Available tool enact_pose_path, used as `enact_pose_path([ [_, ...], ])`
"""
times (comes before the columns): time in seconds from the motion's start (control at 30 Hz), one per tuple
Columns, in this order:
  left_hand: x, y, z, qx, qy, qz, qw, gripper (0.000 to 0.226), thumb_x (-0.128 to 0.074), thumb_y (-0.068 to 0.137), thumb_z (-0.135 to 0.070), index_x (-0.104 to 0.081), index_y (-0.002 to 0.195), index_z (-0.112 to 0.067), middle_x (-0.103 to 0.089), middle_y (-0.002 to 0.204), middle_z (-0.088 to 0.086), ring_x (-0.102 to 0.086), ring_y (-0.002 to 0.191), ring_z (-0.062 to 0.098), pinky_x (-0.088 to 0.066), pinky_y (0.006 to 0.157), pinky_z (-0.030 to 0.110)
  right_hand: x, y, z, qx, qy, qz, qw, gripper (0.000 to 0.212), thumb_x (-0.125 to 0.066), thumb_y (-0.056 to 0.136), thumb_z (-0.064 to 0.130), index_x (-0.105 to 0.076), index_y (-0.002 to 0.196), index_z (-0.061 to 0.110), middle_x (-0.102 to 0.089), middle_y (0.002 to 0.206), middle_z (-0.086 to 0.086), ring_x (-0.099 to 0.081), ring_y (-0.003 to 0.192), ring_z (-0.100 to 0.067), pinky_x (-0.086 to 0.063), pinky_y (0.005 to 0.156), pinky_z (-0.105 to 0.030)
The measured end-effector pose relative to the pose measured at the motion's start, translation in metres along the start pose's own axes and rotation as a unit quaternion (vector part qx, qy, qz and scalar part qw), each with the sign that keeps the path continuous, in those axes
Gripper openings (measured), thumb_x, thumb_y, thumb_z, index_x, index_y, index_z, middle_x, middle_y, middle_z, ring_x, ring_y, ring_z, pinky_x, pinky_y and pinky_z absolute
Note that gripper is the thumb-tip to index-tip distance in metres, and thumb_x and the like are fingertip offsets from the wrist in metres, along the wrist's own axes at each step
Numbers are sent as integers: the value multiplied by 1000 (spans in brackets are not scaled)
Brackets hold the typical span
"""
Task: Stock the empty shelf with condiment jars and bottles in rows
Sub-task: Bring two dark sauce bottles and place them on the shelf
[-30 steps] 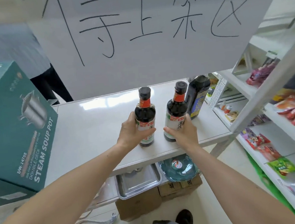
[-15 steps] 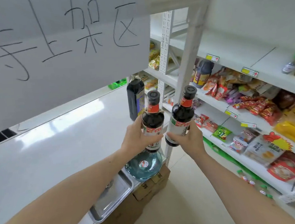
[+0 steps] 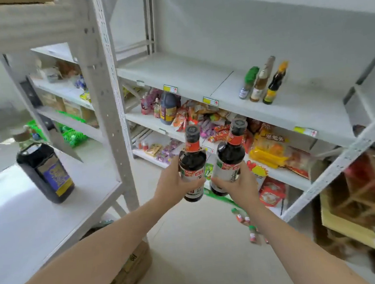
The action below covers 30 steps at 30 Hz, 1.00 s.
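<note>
My left hand [image 3: 174,183] grips a dark sauce bottle [image 3: 192,159] with a red neck band and white label. My right hand [image 3: 238,186] grips a second, matching bottle [image 3: 229,154]. Both are held upright, side by side, in the air before a white shelving unit. Its mostly bare shelf [image 3: 187,74] lies above and beyond the bottles. At that shelf's right stand three bottles: one with a green cap [image 3: 248,83], a tall amber one [image 3: 261,80] and a dark one with a yellow label [image 3: 275,84].
A large dark jug [image 3: 45,170] stands on the white table [image 3: 30,219] at left. A perforated white upright [image 3: 108,99] rises between table and shelves. Lower shelves hold snack packets [image 3: 271,150] and a dark jug [image 3: 167,107]. Small bottles [image 3: 249,229] lie on the floor; cardboard boxes [image 3: 130,273] sit under the table.
I have lifted both bottles off the table and turned right; the view swung from the table and paper sign to the shelving unit, and the bare shelf now faces me.
</note>
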<state>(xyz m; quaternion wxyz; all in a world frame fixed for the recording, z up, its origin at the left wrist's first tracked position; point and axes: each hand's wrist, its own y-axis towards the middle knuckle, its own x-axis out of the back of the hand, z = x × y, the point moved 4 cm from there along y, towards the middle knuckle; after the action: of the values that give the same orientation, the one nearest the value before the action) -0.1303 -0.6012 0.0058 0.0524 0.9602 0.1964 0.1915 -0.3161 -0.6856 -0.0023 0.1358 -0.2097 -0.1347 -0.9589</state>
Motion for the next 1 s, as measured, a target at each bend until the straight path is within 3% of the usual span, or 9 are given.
enact_pose_path([
  [0.07, -34, 25, -10, -9, -7, 11, 1000, 67, -87, 65, -34, -52, 121, -26, -67, 108, -14, -60, 97, -8, -45, 76, 9, 33, 16, -12, 0, -4, -18, 1000, 59, -87, 69, 21, -52, 117, 26, -62, 99, 23, -57, 87, 19, -46, 73, -9],
  [0.2, -94, 67, -27, -13, -21, 32, 999, 63, -87, 65, -31, -53, 118, -28, -66, 105, -17, -59, 96, -12, -48, 77, 10, 91, 46, -40, -9, -12, -51, 999, 63, -87, 69, 16, -50, 118, 26, -60, 98, 26, -58, 84, 18, -41, 67, 0],
  [0.27, -119, 87, -35, -20, -16, 42, 999, 63, -87, 64, -34, -53, 117, -29, -67, 104, -18, -62, 96, -6, -51, 80, 19, 115, 62, -55, -26, -17, -69, 997, 63, -88, 67, 20, -51, 118, 27, -62, 96, 21, -58, 84, 13, -43, 67, -4],
  [0.37, -150, 118, -45, -31, -8, 66, 997, 62, -87, 65, -35, -51, 116, -32, -63, 102, -23, -59, 95, -8, -48, 79, 14, 142, 88, -75, -51, -23, -93, 994, 66, -89, 64, 28, -53, 119, 23, -62, 98, 20, -56, 87, 15, -41, 71, -9],
  [0.57, -201, 201, -54, -44, -7, 104, 994, 58, -86, 66, -37, -54, 113, -28, -65, 103, -18, -61, 96, -2, -50, 80, 21, 179, 157, -104, -74, -56, -140, 986, 63, -89, 64, 30, -53, 116, 25, -59, 93, 23, -57, 83, 6, -44, 71, -19],
  [0.67, -223, 252, -59, -57, -18, 126, 990, 64, -86, 66, -39, -53, 120, -28, -66, 107, -17, -61, 100, 1, -51, 85, 26, 193, 200, -118, -80, -75, -163, 981, 60, -88, 64, 33, -52, 111, 29, -63, 97, 13, -61, 89, -9, -50, 80, -30],
  [0.77, -241, 301, -67, -60, -17, 139, 988, 70, -85, 64, -45, -52, 124, -29, -64, 109, -19, -60, 101, 1, -49, 82, 19, 208, 242, -129, -99, -72, -187, 975, 59, -89, 63, 32, -53, 110, 27, -64, 97, 8, -60, 88, -11, -47, 78, -29],
  [0.9, -267, 361, -75, -73, -6, 153, 986, 68, -86, 66, -37, -52, 124, -25, -66, 110, -13, -62, 99, 6, -51, 85, 27, 229, 292, -144, -117, -65, -219, 966, 60, -88, 65, 31, -55, 114, 20, -64, 96, 9, -60, 88, -12, -44, 75, -28],
  [1.0, -290, 398, -79, -81, -6, 159, 984, 71, -86, 67, -34, -50, 127, -25, -65, 112, -10, -61, 102, 10, -52, 90, 33, 247, 325, -161, -123, -65, -237, 962, 60, -88, 65, 31, -56, 114, 19, -65, 99, 7, -62, 91, -15, -49, 79, -33],
])
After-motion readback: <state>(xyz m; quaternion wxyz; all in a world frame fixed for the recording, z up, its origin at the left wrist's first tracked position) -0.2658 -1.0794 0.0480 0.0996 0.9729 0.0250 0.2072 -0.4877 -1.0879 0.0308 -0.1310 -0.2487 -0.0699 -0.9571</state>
